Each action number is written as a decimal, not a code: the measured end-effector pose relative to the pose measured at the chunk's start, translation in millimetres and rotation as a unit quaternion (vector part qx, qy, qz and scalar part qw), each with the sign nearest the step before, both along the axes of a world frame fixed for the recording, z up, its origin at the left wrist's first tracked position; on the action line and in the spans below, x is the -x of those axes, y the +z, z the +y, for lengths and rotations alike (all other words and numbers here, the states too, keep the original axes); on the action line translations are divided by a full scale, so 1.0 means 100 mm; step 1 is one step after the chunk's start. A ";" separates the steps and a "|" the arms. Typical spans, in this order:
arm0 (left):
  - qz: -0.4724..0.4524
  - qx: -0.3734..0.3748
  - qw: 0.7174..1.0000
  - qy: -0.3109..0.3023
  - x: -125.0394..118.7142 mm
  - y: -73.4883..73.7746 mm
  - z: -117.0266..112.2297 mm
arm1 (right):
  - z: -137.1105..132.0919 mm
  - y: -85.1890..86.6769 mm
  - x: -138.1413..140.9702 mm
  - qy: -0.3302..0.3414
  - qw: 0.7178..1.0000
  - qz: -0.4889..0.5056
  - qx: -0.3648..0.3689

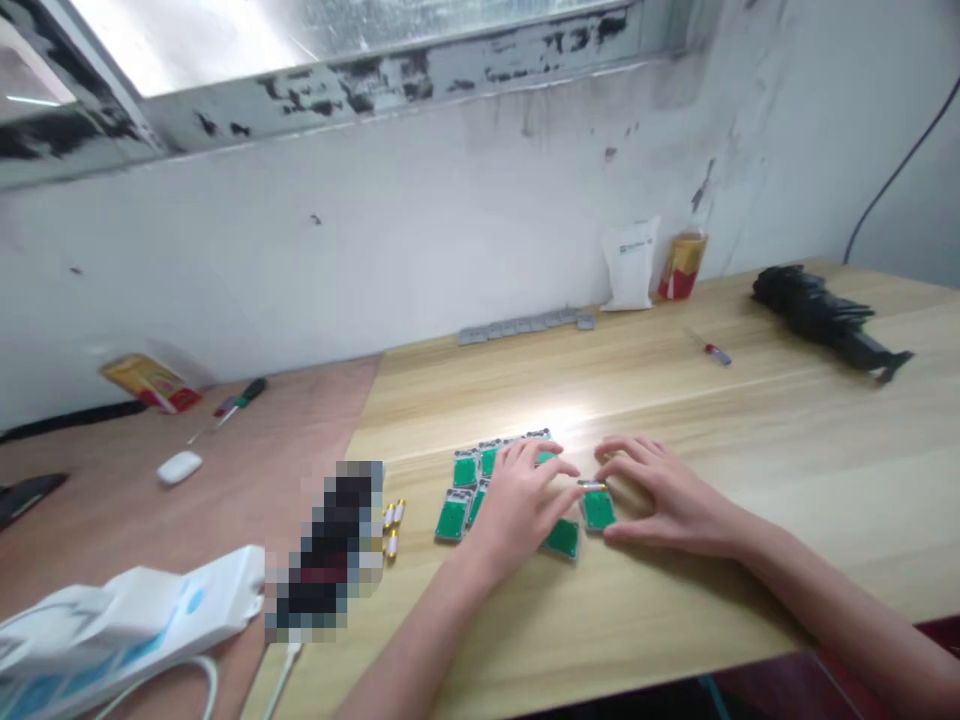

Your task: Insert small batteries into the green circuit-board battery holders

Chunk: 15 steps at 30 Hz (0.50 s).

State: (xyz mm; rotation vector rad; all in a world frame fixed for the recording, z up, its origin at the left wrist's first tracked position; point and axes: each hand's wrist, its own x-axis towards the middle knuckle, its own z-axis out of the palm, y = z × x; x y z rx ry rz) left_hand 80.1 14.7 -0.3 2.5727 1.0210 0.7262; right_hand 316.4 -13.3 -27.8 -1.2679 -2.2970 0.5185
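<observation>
Left hand (521,500) and right hand (667,495) held open, curved about a small cell (592,485); green flat packs (452,520) could be displaced by stray finger contact.

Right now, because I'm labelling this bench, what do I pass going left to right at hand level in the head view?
White computer mouse, small white-and-gold cells, green-faced cards, left hand, right hand.

Small flat packs (452,518) lie on the wooden table (750,480), with loose batteries (392,527) just left of them.
</observation>
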 end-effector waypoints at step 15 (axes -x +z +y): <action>0.128 -0.242 0.908 0.318 1.63 -0.11 -0.74 | -0.18 0.10 0.37 0.086 0.993 -0.029 -0.080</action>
